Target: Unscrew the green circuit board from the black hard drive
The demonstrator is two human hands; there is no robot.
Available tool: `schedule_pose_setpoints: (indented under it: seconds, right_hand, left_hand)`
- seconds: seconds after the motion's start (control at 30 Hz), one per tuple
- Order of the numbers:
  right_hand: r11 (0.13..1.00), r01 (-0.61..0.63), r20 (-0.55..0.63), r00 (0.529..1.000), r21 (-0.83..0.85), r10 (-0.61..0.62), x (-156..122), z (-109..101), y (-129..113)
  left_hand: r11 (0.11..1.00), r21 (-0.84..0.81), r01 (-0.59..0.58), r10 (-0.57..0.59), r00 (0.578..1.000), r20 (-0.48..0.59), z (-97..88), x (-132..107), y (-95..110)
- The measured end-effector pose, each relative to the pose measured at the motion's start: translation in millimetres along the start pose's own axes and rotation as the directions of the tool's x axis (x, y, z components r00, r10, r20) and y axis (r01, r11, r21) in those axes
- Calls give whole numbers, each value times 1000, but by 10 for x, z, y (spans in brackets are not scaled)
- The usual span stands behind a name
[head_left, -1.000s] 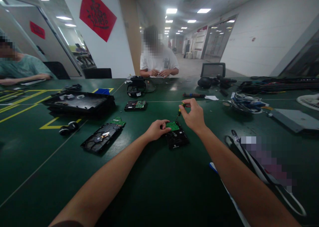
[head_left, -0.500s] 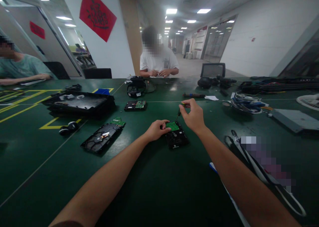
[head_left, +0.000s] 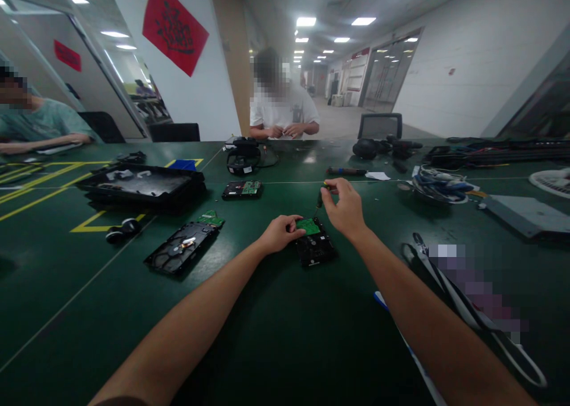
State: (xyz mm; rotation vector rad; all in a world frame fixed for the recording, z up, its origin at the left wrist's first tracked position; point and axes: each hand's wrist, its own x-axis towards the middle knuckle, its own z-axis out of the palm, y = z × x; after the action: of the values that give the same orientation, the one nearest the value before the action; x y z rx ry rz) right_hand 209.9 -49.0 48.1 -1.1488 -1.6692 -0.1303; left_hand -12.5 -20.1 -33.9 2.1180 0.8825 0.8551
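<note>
A black hard drive point(head_left: 317, 250) with a green circuit board point(head_left: 310, 226) at its far end lies on the dark green table in front of me. My left hand point(head_left: 281, 234) grips the drive's left edge, thumb resting on the board. In my right hand point(head_left: 342, 205) is a small screwdriver point(head_left: 319, 200), held by its top between thumb and fingers. It stands nearly upright, its shaft reaching down to the board's far right corner; whether the tip sits in a screw is too small to tell.
Left of my arm lies another opened drive point(head_left: 180, 249) with a loose green board. Farther off are a third drive point(head_left: 241, 189), stacked black trays point(head_left: 142, 183), a cable bundle point(head_left: 439, 183) and a grey metal box point(head_left: 525, 216). A lanyard point(head_left: 445, 281) lies right. A person point(head_left: 285, 109) sits opposite.
Almost nothing differs. My right hand and the screwdriver have shifted very slightly; my left hand and the hard drive stay in place.
</note>
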Motion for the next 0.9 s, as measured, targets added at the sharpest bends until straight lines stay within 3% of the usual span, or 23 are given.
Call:
schedule_pose_setpoints:
  seconds: [0.3, 0.47, 0.67, 0.9]
  right_hand:
    - [999, -40, -5, 999, 10, 40, 7, -6, 12]
    - [1000, -7, 16, 1000, 20, 7, 12, -13, 9]
    - [997, -69, 1, 998, 38, 69, 7, -14, 3]
    - [1000, -28, 6, 1000, -1, 28, 9, -10, 4]
  left_hand:
    - [999, -12, -31, 31, 1000, 0, 3, -3, -22]
    - [1000, -19, 11, -11, 1000, 2, 11, 1, -6]
    - [1000, -20, 0, 0, 1000, 5, 7, -8, 3]
    - [1000, -13, 9, -9, 1000, -3, 8, -5, 2]
